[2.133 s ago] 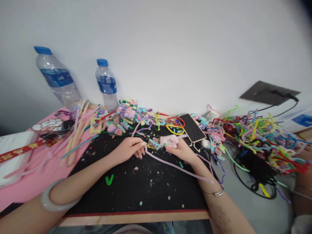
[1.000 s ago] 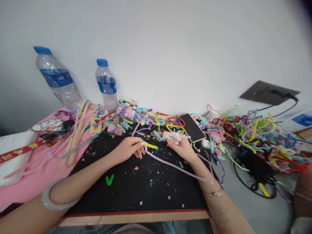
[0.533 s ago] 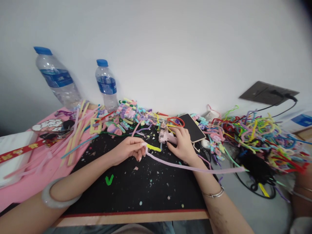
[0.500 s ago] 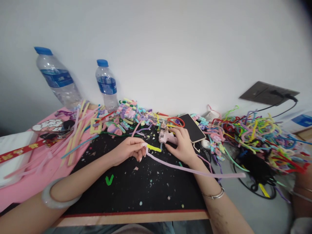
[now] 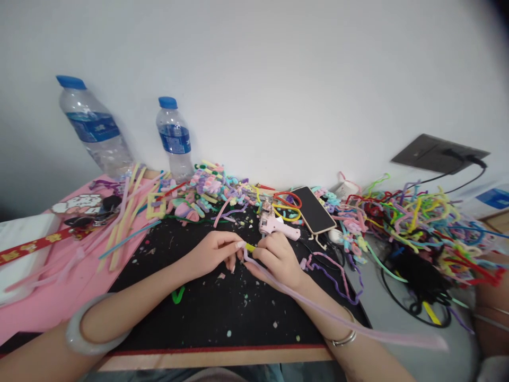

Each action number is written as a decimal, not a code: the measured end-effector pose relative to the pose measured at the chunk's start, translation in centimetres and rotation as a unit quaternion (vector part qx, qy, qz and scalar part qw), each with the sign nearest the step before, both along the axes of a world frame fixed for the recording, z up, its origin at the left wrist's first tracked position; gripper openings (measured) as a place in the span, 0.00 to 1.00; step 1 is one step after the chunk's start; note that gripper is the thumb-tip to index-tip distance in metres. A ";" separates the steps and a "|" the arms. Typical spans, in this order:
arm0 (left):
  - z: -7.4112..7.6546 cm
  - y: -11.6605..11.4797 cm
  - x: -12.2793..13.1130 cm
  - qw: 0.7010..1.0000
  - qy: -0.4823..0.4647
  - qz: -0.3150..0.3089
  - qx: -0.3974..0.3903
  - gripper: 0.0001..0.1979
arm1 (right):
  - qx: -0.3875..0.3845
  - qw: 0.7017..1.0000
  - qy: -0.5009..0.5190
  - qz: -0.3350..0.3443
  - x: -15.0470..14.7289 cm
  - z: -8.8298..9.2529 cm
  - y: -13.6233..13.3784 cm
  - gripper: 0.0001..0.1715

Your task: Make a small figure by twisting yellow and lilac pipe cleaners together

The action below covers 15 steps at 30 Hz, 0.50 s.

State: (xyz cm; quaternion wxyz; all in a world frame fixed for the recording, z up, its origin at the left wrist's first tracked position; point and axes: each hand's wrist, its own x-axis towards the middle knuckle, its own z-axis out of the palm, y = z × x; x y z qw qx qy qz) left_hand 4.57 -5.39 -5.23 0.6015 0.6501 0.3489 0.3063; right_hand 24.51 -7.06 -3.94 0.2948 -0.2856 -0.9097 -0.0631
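Observation:
My left hand (image 5: 222, 250) pinches the bent end of a pale lilac pipe cleaner (image 5: 318, 307), whose long tail runs to the right across my right forearm. A short yellow pipe cleaner (image 5: 250, 247) shows between my two hands, touching the lilac one at the bend. My right hand (image 5: 280, 259) is closed, with fingers curled on the yellow piece; much of that piece is hidden. Just behind my right hand, a pale pink glue gun (image 5: 278, 227) lies on the black mat (image 5: 222, 318). A green V-shaped pipe cleaner piece (image 5: 178, 295) lies near my left forearm.
Two water bottles (image 5: 175, 140) stand by the wall. A phone (image 5: 316, 209) lies behind the glue gun. Tangled pipe cleaners (image 5: 421, 212) heap up at right, beside a black cord bundle (image 5: 421, 276). Another person's arm (image 5: 493, 302) shows at the right edge.
My right hand has left the glue gun, come toward my left hand and closed on the yellow piece. The lilac tail has swung down to the right.

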 end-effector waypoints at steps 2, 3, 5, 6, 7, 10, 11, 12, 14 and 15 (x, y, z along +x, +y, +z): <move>0.2 -0.2 0.1 1.000 0.020 0.005 0.017 0.14 | 0.002 1.000 -0.003 -0.003 0.0 0.2 -0.1 0.08; 0.3 -0.2 0.1 0.999 0.028 0.006 0.024 0.14 | 0.001 1.000 -0.003 -0.003 0.0 0.2 -0.1 0.08; 0.4 -0.3 0.1 0.998 0.043 0.006 0.039 0.14 | -0.006 1.000 0.007 -0.003 0.1 0.1 -0.2 0.07; 0.4 -0.4 0.1 0.998 0.050 0.007 0.045 0.14 | -0.013 1.000 0.015 -0.004 0.1 -0.1 -0.2 0.06; 0.4 -0.4 0.1 0.997 0.056 0.006 0.048 0.14 | -0.021 0.999 0.024 -0.005 0.2 -0.3 -0.2 0.06; 0.3 -0.5 0.2 0.996 0.073 -0.001 0.046 0.15 | -0.055 0.997 0.057 -0.018 0.3 -0.6 -0.2 0.06; 0.3 -0.6 0.2 0.996 0.077 -0.004 0.043 0.16 | -0.067 0.995 0.071 -0.023 0.4 -0.6 -0.2 0.06; 0.3 -0.6 0.2 0.996 0.080 -0.007 0.042 0.16 | -0.078 0.993 0.085 -0.027 0.3 -0.5 -0.2 0.06; 0.4 -0.7 0.2 0.995 0.082 -0.013 0.047 0.16 | -0.101 0.988 0.111 -0.035 0.3 -0.3 -0.1 0.07; 0.4 -0.7 0.2 0.995 0.084 -0.017 0.053 0.17 | -0.112 0.986 0.122 -0.038 0.2 -0.2 -0.1 0.07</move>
